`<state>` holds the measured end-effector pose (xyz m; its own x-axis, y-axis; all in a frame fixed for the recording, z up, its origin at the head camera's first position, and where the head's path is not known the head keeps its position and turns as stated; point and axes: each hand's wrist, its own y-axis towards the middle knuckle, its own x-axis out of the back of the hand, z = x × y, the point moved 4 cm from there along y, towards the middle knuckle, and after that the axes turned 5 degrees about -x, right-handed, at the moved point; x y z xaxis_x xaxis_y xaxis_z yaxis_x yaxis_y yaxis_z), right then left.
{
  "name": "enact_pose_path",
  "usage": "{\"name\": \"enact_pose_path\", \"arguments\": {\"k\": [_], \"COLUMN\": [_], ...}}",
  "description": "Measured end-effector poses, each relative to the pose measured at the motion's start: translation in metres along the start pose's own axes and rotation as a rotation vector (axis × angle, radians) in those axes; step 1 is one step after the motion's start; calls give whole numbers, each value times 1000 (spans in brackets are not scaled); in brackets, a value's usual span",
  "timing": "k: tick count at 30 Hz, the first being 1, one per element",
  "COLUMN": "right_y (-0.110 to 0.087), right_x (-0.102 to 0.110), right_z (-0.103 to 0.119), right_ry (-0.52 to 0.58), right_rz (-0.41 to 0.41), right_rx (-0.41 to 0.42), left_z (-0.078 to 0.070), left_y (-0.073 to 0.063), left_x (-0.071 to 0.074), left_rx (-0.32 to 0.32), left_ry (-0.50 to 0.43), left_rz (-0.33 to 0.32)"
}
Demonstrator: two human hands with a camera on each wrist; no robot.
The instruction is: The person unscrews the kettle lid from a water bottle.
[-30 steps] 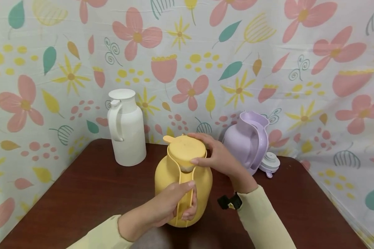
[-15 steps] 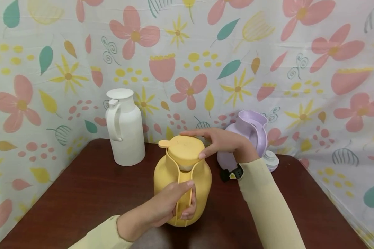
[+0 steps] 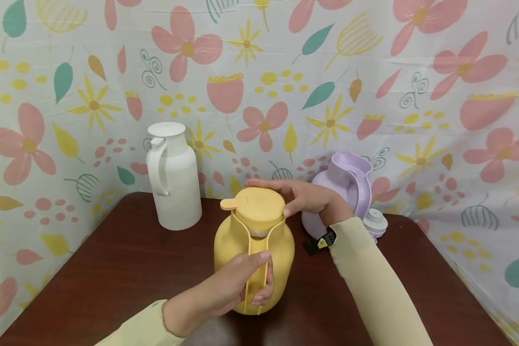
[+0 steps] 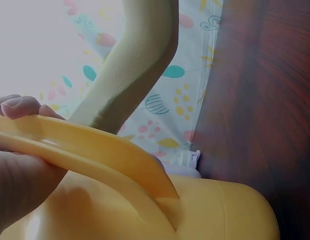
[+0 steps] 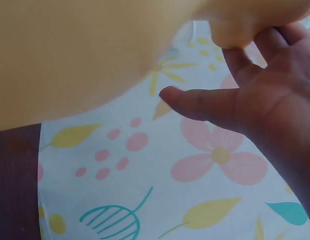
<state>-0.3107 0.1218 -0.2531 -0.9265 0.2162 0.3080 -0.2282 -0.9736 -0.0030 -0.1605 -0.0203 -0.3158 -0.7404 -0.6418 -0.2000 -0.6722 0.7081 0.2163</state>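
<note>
A yellow thermos jug [image 3: 281, 254] stands upright on the table, its handle [image 3: 255, 283] facing me. My left hand [image 3: 235, 283] grips that handle, the thumb lying along its top; the left wrist view shows the fingers [image 4: 20, 106] wrapped over it. The round yellow lid [image 3: 261, 206] sits in the jug's mouth, its flat tab [image 3: 229, 204] pointing left. Around the lid's right side goes my right hand [image 3: 313, 196], fingers at the far rim and thumb at the near right edge. In the right wrist view, the thumb [image 5: 199, 102] stands apart from the fingers.
A white thermos jug [image 3: 179, 187] with its lid on stands at the back left. Behind my right hand is a lilac jug [image 3: 363, 187], partly hidden, with a pale lid [image 3: 375, 221] lying beside it. A flowered cloth [image 3: 259, 86] hangs behind the dark wooden table [image 3: 112, 269].
The lid has turned a little, its tab swinging toward me on the left. My right hand has shifted round with it, fingers moving left along the far rim. The left hand stays put.
</note>
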Motion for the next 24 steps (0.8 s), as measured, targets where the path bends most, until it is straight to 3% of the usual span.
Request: {"name": "enact_pose_path", "arguments": {"k": [3, 5, 7, 11, 14, 17, 24], "right_y": [-5, -8, -11, -20, -24, -23, -16], "right_x": [-1, -5, -13, -40, -63, -77, -84], "right_z": [-2, 0, 4, 7, 4, 0, 5], "right_ry": [-21, -30, -82, -195, -280, -320, -321], "right_rz": [-59, -146, -318, -760, -967, -1047, -1102], "right_rx": [41, 52, 30, -89, -131, -126, -198], "left_z": [0, 0, 0, 0, 0, -1, 0], "left_y": [0, 1, 1, 1, 0, 0, 0], "left_x": [0, 0, 0, 0, -1, -1, 0], "left_rx": [-3, -5, -7, -9, -7, -3, -13], "left_ry": [-2, -2, -3, 2, 9, 12, 9], "left_rz": [3, 7, 11, 16, 19, 20, 12]}}
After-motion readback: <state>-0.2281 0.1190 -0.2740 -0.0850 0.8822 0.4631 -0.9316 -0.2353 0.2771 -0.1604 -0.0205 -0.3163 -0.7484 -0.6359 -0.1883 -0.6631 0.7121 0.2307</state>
